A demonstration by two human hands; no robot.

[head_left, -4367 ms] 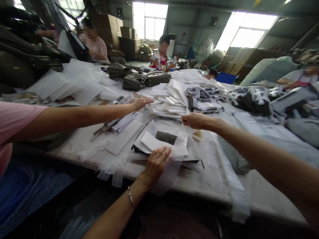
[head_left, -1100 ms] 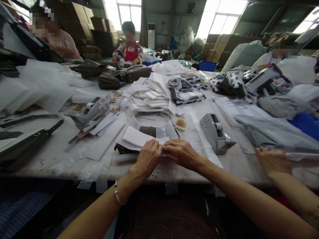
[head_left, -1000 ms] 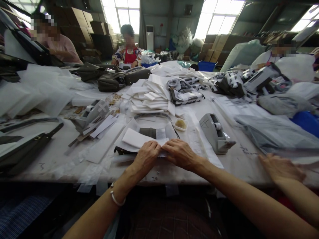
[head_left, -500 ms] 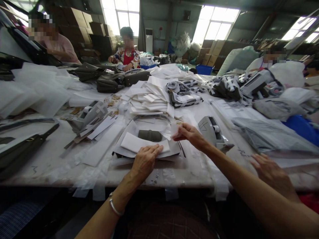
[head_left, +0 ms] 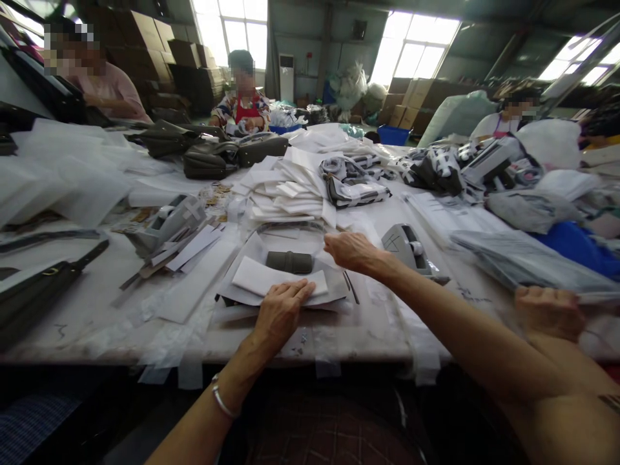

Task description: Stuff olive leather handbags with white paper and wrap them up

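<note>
In front of me a dark olive handbag lies flat, mostly covered by a white sheet [head_left: 252, 248]. Its olive tab [head_left: 289, 262] shows in the middle, and its film-wrapped handle [head_left: 290, 226] curves along the far side. A folded white foam piece [head_left: 256, 276] rests across the near part. My left hand [head_left: 281, 313] lies on that foam with its fingers stretched out. At the right end of the handle, my right hand [head_left: 351, 252] is closed with fingertips pinched; what they hold is hidden, though translucent film shows beside them.
Grey tape dispensers stand left [head_left: 169, 223] and right [head_left: 407, 248]. A foam stack [head_left: 290, 187] lies beyond the bag, and white strips [head_left: 194, 248] lie left. At the right, a co-worker's hand [head_left: 549, 313] grips a plastic-bagged item [head_left: 523, 258]. Other people work across the table.
My right hand has moved slightly left to the handle's end, and the small clear piece in its fingers is now hidden. My left hand stays put. The co-worker's hand has closed on the bagged item.
</note>
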